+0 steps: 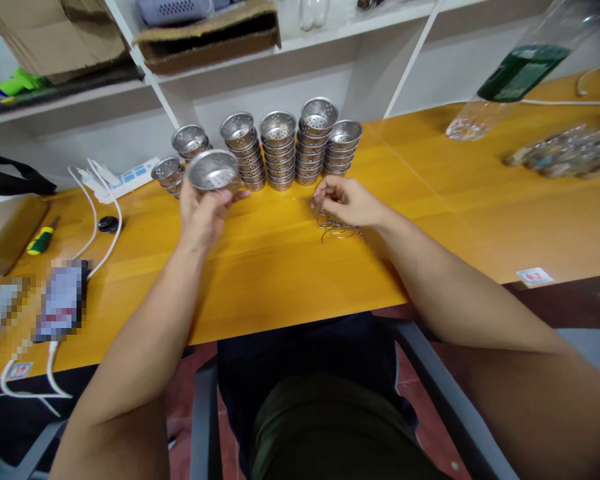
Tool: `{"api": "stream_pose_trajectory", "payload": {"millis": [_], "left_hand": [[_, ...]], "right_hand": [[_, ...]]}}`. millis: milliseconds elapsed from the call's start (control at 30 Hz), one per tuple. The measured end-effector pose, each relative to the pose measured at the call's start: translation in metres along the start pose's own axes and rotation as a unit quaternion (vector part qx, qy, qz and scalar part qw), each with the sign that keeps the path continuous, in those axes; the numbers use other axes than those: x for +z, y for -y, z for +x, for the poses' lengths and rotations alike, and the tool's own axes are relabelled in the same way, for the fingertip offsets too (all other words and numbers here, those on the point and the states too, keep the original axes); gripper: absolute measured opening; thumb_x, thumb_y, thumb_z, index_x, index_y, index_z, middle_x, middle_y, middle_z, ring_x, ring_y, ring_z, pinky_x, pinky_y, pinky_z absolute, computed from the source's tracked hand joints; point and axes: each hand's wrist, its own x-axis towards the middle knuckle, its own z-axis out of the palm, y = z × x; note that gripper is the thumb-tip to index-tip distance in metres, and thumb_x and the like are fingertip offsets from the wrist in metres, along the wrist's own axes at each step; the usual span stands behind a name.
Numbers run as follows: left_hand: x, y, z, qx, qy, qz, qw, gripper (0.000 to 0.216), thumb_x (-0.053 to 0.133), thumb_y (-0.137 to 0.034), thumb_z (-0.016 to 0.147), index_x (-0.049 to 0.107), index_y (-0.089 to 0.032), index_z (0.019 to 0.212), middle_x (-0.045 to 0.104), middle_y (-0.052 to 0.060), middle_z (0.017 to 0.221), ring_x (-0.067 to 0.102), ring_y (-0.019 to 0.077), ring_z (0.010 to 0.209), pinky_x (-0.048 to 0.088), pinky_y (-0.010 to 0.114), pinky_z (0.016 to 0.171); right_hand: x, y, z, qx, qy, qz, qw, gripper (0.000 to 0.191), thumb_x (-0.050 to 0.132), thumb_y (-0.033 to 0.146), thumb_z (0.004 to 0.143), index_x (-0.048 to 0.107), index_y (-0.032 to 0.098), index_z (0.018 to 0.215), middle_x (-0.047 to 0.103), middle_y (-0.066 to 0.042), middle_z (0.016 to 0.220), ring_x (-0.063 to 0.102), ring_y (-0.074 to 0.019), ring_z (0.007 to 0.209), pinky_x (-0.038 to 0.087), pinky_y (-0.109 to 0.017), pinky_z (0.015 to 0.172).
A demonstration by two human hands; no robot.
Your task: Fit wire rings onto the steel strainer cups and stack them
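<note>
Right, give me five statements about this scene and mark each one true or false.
1. The left hand holds a metal cup. True.
2. The right hand holds a second metal cup. False: it is at a small heap of thin wires.
3. Stacks of metal cups stand on the table beyond the hands. True.
4. The tool with a green and yellow handle lies at the right end of the table. False: it lies toward the left end.
5. The bottle with a green label is on the right side. True.
</note>
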Motion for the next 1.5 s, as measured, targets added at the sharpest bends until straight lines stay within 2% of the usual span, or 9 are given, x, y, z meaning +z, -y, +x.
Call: {"api": "stream_pose_trajectory", "payload": {"millis": [100,267,400,667,867,1000,1167,1333,1500], "left_hand": [[0.03,0.034,-0.03,-0.026,0.028,-0.121,0.992,0.096,0.122,-0.066,0.072,0.071,-0.035,0.147,0.09,0.005,0.135,0.096,0.0321,0.114,0.084,0.053,0.104],[0.041,0.062,-0.047,-0.052,0.057,-0.145,0.986,0.101,0.13,-0.059,0.07,0.068,-0.033,0.146,0.089,0.006,0.137,0.098,0.0307,0.113,0.084,0.051,0.107],[0.042,0.066,-0.048,-0.045,0.054,-0.116,0.991,0.103,0.13,-0.061,0.072,0.065,-0.033,0.148,0.086,0.005,0.136,0.096,0.0281,0.114,0.082,0.049,0.11],[0.044,0.078,-0.051,0.012,0.053,-0.089,0.995,0.109,0.128,-0.057,0.076,0.054,-0.039,0.153,0.078,0.004,0.149,0.091,0.0242,0.123,0.079,0.044,0.112],[0.04,0.08,-0.05,0.041,0.054,-0.062,0.996,0.111,0.126,-0.058,0.079,0.054,-0.038,0.161,0.078,0.004,0.141,0.092,0.0243,0.114,0.079,0.046,0.108],[0.04,0.076,-0.05,0.029,0.049,-0.056,0.997,0.11,0.128,-0.062,0.076,0.061,-0.036,0.159,0.08,0.005,0.142,0.091,0.0262,0.12,0.079,0.046,0.112],[0.046,0.064,-0.057,-0.019,0.071,-0.073,0.995,0.104,0.125,-0.072,0.08,0.062,-0.035,0.156,0.081,0.007,0.144,0.091,0.0262,0.121,0.079,0.048,0.113],[0.052,0.058,-0.063,-0.037,0.097,-0.066,0.992,0.102,0.125,-0.076,0.079,0.063,-0.032,0.147,0.082,0.007,0.139,0.091,0.0271,0.123,0.08,0.044,0.108],[0.054,0.066,-0.061,-0.003,0.073,-0.039,0.997,0.106,0.125,-0.079,0.077,0.06,-0.033,0.147,0.078,0.006,0.146,0.087,0.0234,0.124,0.077,0.036,0.105]], "right_hand": [[0.002,-0.008,0.002,0.001,-0.032,0.049,0.998,0.06,0.103,0.079,0.103,0.07,0.03,0.111,0.087,-0.005,0.093,0.065,-0.0193,0.069,0.052,-0.035,0.063],[-0.001,-0.007,0.006,-0.047,-0.103,0.042,0.993,0.074,0.093,0.102,0.105,0.083,0.029,0.114,0.079,-0.005,0.085,0.056,-0.018,0.062,0.045,-0.036,0.054],[-0.005,-0.003,0.008,-0.045,-0.124,0.066,0.989,0.074,0.105,0.097,0.098,0.091,0.026,0.114,0.079,-0.006,0.087,0.058,-0.0169,0.062,0.045,-0.036,0.053],[-0.005,0.004,0.0,0.04,-0.029,0.024,0.998,0.066,0.107,0.086,0.1,0.083,0.026,0.114,0.077,-0.002,0.073,0.052,-0.0153,0.051,0.035,-0.034,0.046],[-0.009,0.001,0.0,0.055,-0.078,-0.005,0.995,0.045,0.113,0.055,0.104,0.078,0.027,0.102,0.076,-0.002,0.076,0.061,-0.0172,0.061,0.043,-0.032,0.051],[-0.009,-0.003,-0.002,0.127,-0.026,0.036,0.991,0.033,0.111,0.041,0.107,0.083,0.024,0.109,0.086,-0.006,0.091,0.066,-0.0151,0.061,0.051,-0.03,0.051],[0.006,0.028,-0.005,0.052,0.003,0.041,0.998,0.04,0.109,0.053,0.109,0.084,0.022,0.108,0.093,-0.012,0.103,0.077,-0.0187,0.076,0.063,-0.034,0.069],[0.035,0.081,0.004,-0.035,0.003,-0.046,0.998,0.038,0.096,0.056,0.119,0.076,0.026,0.107,0.067,0.003,0.071,0.048,-0.0161,0.063,0.038,-0.035,0.061],[0.071,0.086,0.023,-0.041,0.012,-0.078,0.996,0.034,0.084,0.041,0.123,0.061,0.029,0.102,0.044,0.009,0.063,0.041,-0.0175,0.064,0.033,-0.037,0.064]]}}
